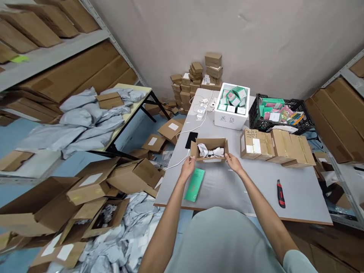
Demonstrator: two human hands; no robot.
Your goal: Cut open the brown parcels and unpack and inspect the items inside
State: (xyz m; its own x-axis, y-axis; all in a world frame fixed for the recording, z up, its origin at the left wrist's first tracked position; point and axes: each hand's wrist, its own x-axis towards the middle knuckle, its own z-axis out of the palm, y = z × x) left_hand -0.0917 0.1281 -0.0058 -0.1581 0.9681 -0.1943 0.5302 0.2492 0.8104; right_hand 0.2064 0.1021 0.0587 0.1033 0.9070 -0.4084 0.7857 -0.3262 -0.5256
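A small open cardboard box (209,145) with crumpled white paper (210,151) inside stands on the grey table (256,189). My left hand (188,167) grips the box's left front corner, fingers curled on it. My right hand (232,162) holds the right front corner the same way. A flat green packet (195,184) lies on the table just below my left hand. A black phone (191,140) with a white cable lies beside the box's left end.
A red and black utility knife (281,193) lies at the right. Taped brown boxes (277,147), a white foam box (231,106) of green cartons and a black crate (280,112) stand behind. Empty boxes and grey mailer bags (113,212) litter the floor at the left. Shelves flank both sides.
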